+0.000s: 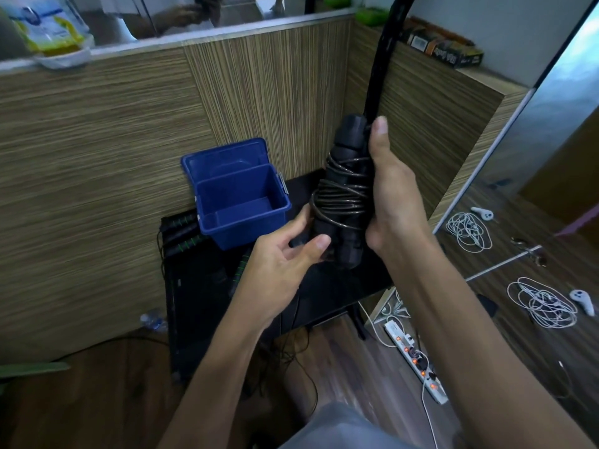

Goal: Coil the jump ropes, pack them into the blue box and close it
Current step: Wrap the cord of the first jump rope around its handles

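Note:
My right hand (390,189) grips a black jump rope bundle (343,189) upright, its two handles side by side with thin cord wound around them. My left hand (285,254) holds the bundle's lower end, thumb and fingers curled around it. The blue box (241,218) stands open on the black table, lid tilted back against the wall, and its inside looks empty. More jump ropes with green-ringed black handles (181,233) lie left of the box, and another such handle (240,270) shows just below my left hand.
The black table (207,312) sits in a corner of striped wooden walls. A black pole (379,69) rises behind the bundle. At the right, a mirror reflects white cables (468,231). A white power strip (415,361) and cords lie on the wooden floor.

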